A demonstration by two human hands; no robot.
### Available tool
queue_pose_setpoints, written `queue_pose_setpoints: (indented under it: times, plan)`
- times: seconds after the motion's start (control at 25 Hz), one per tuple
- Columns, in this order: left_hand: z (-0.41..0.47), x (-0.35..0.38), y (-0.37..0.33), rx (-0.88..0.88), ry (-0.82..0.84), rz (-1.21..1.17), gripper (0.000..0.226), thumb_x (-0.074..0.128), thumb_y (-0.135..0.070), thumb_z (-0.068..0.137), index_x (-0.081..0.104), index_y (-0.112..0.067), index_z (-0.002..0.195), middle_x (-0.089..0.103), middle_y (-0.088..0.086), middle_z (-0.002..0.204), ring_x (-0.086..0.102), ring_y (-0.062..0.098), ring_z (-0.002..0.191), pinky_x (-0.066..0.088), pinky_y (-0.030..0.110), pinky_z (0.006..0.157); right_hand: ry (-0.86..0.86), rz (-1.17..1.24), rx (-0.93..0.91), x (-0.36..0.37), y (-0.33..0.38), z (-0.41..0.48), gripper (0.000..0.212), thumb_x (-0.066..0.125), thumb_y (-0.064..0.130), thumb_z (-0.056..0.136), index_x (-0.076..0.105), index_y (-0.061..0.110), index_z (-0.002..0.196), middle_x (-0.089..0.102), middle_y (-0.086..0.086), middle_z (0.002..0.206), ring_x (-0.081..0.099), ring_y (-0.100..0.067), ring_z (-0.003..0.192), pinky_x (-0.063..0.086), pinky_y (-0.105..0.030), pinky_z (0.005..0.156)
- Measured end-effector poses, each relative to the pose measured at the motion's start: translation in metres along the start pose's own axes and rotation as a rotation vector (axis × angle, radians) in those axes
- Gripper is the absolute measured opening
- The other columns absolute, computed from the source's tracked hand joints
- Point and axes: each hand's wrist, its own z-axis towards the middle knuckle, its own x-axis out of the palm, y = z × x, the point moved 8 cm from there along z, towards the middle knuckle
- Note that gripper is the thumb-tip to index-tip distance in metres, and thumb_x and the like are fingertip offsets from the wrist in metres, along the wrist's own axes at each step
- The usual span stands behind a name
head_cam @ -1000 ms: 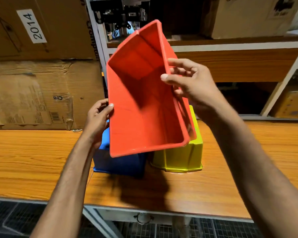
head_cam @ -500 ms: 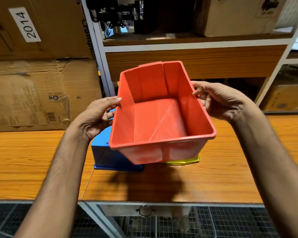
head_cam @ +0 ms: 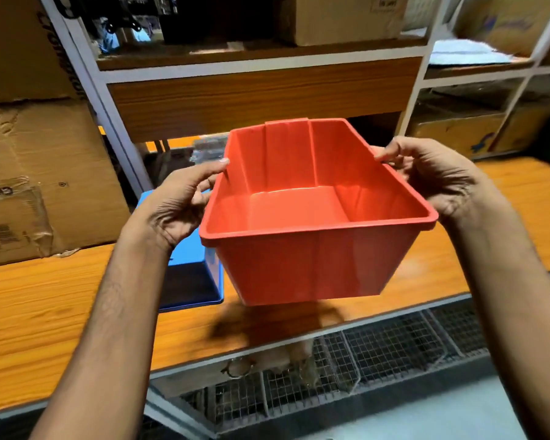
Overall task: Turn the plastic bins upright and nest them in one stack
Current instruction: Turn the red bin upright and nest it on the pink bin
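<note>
An empty red plastic bin (head_cam: 311,258) hangs upright in the air above the wooden table (head_cam: 45,306), its opening facing up. My left hand (head_cam: 178,204) grips its left rim, thumb over the edge. My right hand (head_cam: 435,176) grips the right rim in the same way. A blue bin (head_cam: 192,277) lies upside down on the table just left of and behind the red one, partly hidden by my left hand. The yellow bin is out of sight behind the red bin.
Large cardboard boxes (head_cam: 42,179) stand on the table at the left. A white-framed shelf unit (head_cam: 261,65) with boxes rises behind the table. The table's front edge (head_cam: 331,331) runs under the red bin, with wire mesh (head_cam: 362,360) below it.
The red bin was tipped on end with its opening towards me; both hands have turned it upright and brought it lower and to the right. The yellow bin is now hidden behind it.
</note>
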Motion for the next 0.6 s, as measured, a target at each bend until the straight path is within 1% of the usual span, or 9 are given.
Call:
queue_pose_setpoints:
  times: [0.08,0.12,0.16,0.28,0.32,0.36,0.44,0.52,0.6]
  plan:
    - [-0.001,0.029,0.013,0.037,0.020,0.079,0.032,0.064,-0.021,0.097,0.069,-0.007,0.126,0.078,0.007,0.102,0.069,0.010,0.074,0.056,0.027,0.078,-0.012,-0.084,-0.062,-0.021,-0.001,-0.028,0.057,0.053,0.007,0.079,0.065,0.010,0.135,0.068,0.001,0.091,0.049,-0.004,0.054,0.038,-0.016,0.053]
    - [-0.003,0.046,0.021,0.055,0.054,0.131,0.035,0.065,-0.022,0.097,0.069,-0.010,0.129,0.075,0.009,0.113,0.068,0.011,0.078,0.054,0.028,0.079,-0.012,-0.123,-0.102,-0.033,-0.002,-0.044,0.059,0.049,0.004,0.080,0.065,0.011,0.136,0.069,-0.001,0.098,0.052,-0.005,0.053,0.039,-0.016,0.050]
    - [-0.005,0.061,0.030,0.064,0.075,0.167,0.036,0.066,-0.022,0.096,0.068,-0.015,0.131,0.073,0.007,0.118,0.067,0.010,0.080,0.052,0.027,0.077,-0.041,-0.141,-0.137,-0.047,-0.003,-0.060,0.059,0.046,0.000,0.082,0.065,0.012,0.136,0.070,-0.003,0.101,0.057,-0.005,0.053,0.042,-0.016,0.049]
    - [-0.022,0.111,0.060,0.085,0.137,0.197,0.037,0.067,-0.020,0.096,0.064,-0.026,0.133,0.071,0.000,0.117,0.067,0.011,0.094,0.051,0.031,0.081,-0.201,-0.123,-0.214,-0.095,-0.015,-0.113,0.056,0.037,-0.017,0.087,0.063,0.004,0.132,0.072,-0.003,0.087,0.060,0.000,0.049,0.049,-0.015,0.046]
    - [-0.030,0.131,0.072,0.091,0.165,0.201,0.038,0.067,-0.019,0.096,0.064,-0.028,0.133,0.068,-0.001,0.113,0.065,0.010,0.096,0.052,0.032,0.083,-0.245,-0.124,-0.223,-0.115,-0.024,-0.132,0.055,0.038,-0.020,0.088,0.061,0.002,0.133,0.071,-0.001,0.084,0.062,0.000,0.054,0.051,-0.014,0.048]
    - [-0.037,0.149,0.084,0.099,0.194,0.210,0.039,0.067,-0.018,0.096,0.064,-0.029,0.133,0.066,-0.002,0.110,0.064,0.009,0.095,0.053,0.034,0.085,-0.280,-0.129,-0.225,-0.131,-0.033,-0.152,0.054,0.040,-0.021,0.088,0.060,0.001,0.134,0.073,-0.002,0.088,0.066,-0.002,0.065,0.053,-0.014,0.053]
    - [-0.051,0.186,0.111,0.095,0.246,0.224,0.041,0.068,-0.017,0.095,0.063,-0.031,0.133,0.064,-0.004,0.110,0.063,0.009,0.094,0.051,0.039,0.088,-0.358,-0.122,-0.243,-0.173,-0.053,-0.190,0.058,0.047,-0.021,0.087,0.059,0.006,0.137,0.070,-0.008,0.111,0.065,-0.014,0.092,0.055,-0.018,0.067]
    - [-0.066,0.227,0.142,0.087,0.288,0.251,0.043,0.069,-0.020,0.094,0.062,-0.034,0.133,0.062,-0.001,0.115,0.062,0.009,0.097,0.050,0.043,0.091,-0.448,-0.173,-0.265,-0.212,-0.070,-0.236,0.062,0.053,-0.021,0.086,0.059,0.013,0.137,0.066,-0.009,0.120,0.063,-0.016,0.097,0.054,-0.022,0.072]
    - [-0.084,0.267,0.174,0.097,0.312,0.282,0.045,0.068,-0.023,0.094,0.060,-0.041,0.134,0.061,0.004,0.126,0.064,0.007,0.102,0.053,0.038,0.088,-0.528,-0.251,-0.297,-0.241,-0.086,-0.283,0.064,0.055,-0.021,0.086,0.061,0.022,0.133,0.069,-0.001,0.116,0.065,-0.009,0.094,0.053,-0.025,0.078]
